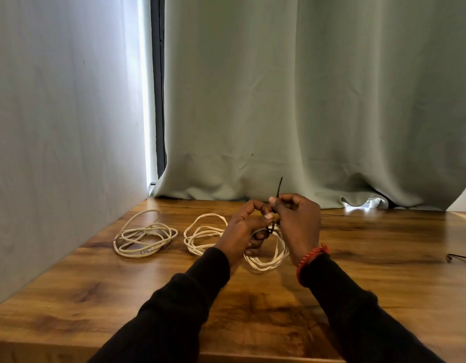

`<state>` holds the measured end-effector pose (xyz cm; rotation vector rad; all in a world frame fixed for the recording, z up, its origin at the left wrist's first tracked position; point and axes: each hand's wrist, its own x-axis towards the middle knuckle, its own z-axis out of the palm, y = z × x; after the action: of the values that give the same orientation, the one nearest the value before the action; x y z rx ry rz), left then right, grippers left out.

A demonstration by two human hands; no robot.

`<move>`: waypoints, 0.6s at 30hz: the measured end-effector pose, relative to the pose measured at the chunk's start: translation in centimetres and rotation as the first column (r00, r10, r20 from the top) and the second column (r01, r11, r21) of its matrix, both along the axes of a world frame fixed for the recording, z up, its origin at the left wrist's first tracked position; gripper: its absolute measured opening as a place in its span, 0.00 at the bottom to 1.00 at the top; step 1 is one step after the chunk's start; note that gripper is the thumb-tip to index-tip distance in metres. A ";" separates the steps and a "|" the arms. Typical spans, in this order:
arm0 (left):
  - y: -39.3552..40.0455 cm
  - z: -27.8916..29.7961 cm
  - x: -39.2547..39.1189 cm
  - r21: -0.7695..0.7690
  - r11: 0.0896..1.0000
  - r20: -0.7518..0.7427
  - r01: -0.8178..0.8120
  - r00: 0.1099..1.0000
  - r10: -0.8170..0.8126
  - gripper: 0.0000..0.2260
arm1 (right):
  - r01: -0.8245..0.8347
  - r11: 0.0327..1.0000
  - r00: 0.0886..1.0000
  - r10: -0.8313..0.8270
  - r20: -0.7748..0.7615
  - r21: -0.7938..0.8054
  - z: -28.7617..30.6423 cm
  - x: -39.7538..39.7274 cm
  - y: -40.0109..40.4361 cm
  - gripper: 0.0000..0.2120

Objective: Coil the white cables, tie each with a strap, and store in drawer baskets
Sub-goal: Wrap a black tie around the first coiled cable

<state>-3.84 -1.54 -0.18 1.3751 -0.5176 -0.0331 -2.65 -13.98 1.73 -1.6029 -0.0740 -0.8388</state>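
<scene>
A white cable coil (265, 260) hangs just above the wooden table (95, 297), held in my left hand (242, 229), whose fingers curl round its strands. A thin black strap (279, 188) loops round those strands and sticks up past my fingers. My right hand (297, 218) pinches the strap between thumb and forefinger. A second white coil (203, 235) lies on the table behind my left hand, partly hidden by it. A third white coil (144, 238) lies loose further left.
More black straps (461, 258) lie at the table's right edge. A pale green curtain (305, 100) hangs along the back edge, and a white wall (56, 127) borders the left side. No drawer or basket is in view.
</scene>
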 end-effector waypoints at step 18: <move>0.9 -0.6 1.4 0.025 0.976 -0.134 -0.215 0.967 0.217 0.03 | 0.002 0.901 0.987 0.067 0.144 -0.433 -0.8 -2.9 0.8 0.05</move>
<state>-2.40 -0.69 -0.76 1.4216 -0.2521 0.0479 -5.52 -13.15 0.95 -1.9409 -0.4247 -0.9668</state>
